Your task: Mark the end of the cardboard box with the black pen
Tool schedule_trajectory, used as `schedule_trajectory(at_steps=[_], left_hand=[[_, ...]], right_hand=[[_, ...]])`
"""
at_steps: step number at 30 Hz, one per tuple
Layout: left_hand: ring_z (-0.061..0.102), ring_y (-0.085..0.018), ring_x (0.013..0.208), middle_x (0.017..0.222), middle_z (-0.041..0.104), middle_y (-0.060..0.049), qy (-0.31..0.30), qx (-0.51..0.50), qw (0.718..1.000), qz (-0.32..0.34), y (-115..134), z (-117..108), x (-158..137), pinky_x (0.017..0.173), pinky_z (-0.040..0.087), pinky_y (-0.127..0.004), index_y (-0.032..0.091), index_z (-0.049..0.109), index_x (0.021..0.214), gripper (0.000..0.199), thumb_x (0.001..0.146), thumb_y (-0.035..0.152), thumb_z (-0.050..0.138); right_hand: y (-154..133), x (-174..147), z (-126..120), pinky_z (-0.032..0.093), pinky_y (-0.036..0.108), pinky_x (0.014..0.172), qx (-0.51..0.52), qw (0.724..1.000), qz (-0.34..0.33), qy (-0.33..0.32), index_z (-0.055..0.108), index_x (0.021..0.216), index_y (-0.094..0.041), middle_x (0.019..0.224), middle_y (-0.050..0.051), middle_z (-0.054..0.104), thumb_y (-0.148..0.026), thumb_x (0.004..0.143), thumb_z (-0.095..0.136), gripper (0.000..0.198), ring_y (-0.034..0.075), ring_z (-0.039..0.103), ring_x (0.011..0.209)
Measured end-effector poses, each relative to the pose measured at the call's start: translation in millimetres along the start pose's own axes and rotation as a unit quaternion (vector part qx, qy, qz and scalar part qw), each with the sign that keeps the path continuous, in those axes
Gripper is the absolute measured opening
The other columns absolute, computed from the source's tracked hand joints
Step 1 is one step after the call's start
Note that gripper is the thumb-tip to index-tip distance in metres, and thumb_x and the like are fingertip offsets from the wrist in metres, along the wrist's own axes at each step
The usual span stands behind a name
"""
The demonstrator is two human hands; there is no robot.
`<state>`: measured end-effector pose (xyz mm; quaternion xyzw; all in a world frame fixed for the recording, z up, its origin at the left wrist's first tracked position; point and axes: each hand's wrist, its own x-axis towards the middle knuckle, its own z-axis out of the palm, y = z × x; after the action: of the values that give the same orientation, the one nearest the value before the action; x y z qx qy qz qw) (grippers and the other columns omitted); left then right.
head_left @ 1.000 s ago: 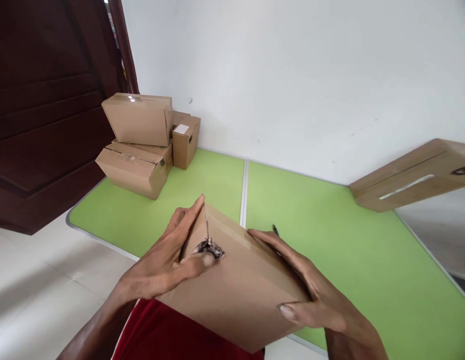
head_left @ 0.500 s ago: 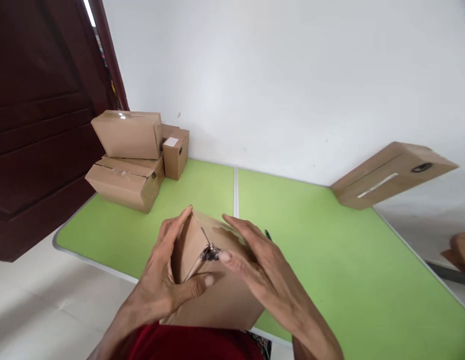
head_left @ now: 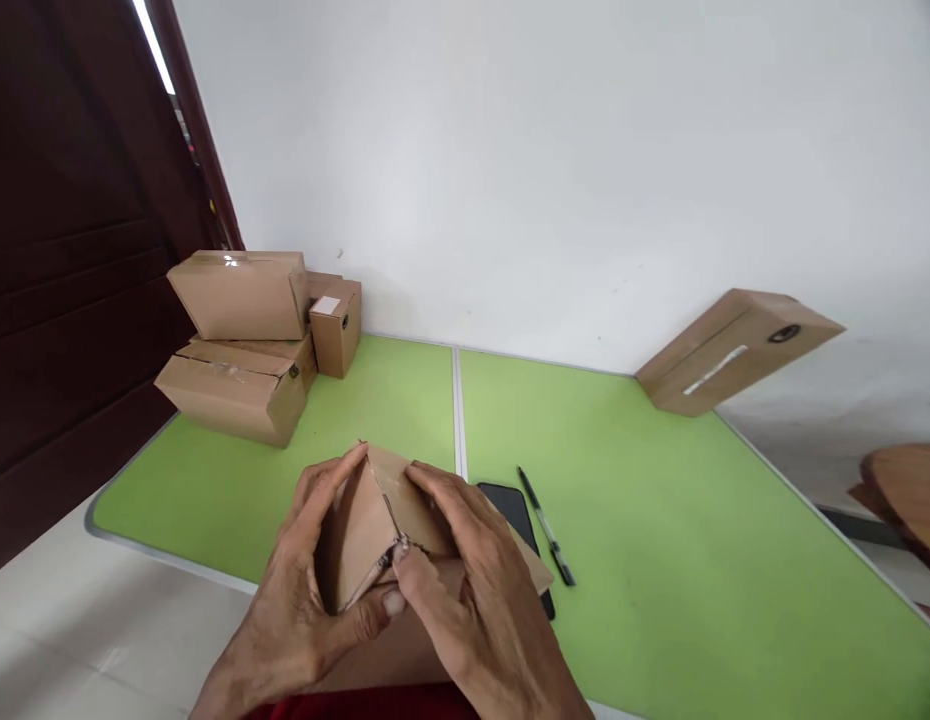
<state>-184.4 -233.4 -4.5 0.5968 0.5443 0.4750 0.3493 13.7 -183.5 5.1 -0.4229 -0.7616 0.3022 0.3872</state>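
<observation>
Both hands clamped on small cardboard box at near table edge: left hand cups left face, right hand over top, thumb and finger pinching dark scrap at corner seam. Box corner points up. Phone, pen just right.

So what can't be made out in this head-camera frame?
- Cardboard box: its near side is covered by the left hand and right hand.
- Dark scrap at the box's edge: too small to identify.
- Phone: near end hidden by the box and right hand.
- Brown object: cut off by the right edge.
</observation>
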Motion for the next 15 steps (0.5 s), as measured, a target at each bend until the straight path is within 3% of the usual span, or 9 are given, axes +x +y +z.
schedule_trajectory(at_steps=[5,9,15], left_hand=[[0.034,-0.044,0.167,0.177,0.043,-0.007,0.0,-0.009,1.0,0.023,-10.1,-4.7,0.6,0.136,0.035,-0.062,0.044,0.042,0.174,0.09,0.095,0.068,0.079],[0.033,-0.045,0.168,0.178,0.043,-0.006,0.021,0.005,1.0,-0.012,-9.4,-7.6,-2.8,0.138,0.031,-0.063,0.041,0.047,0.172,0.084,0.098,0.077,0.068],[0.033,-0.039,0.171,0.179,0.047,0.006,0.076,0.034,0.995,-0.058,7.1,-9.3,-9.2,0.144,0.019,-0.057,0.047,0.053,0.165,0.069,0.101,0.069,0.066]], right_hand=[[-5.1,0.7,6.5,0.054,0.066,0.116,-0.044,0.999,-0.027,0.015,0.062,0.152,-0.02,0.151,0.017,0.073,-0.048,0.105,0.06,0.054,0.04,0.068,0.138],[-7.9,-3.7,19.6,0.052,0.067,0.116,-0.056,0.996,-0.057,0.047,0.062,0.15,-0.014,0.148,0.022,0.074,-0.05,0.105,0.059,0.059,0.042,0.069,0.135],[-15.1,-5.5,23.5,0.046,0.066,0.125,-0.047,0.997,-0.062,-0.021,0.054,0.161,-0.011,0.161,0.022,0.065,-0.05,0.106,0.059,0.067,0.043,0.059,0.145]])
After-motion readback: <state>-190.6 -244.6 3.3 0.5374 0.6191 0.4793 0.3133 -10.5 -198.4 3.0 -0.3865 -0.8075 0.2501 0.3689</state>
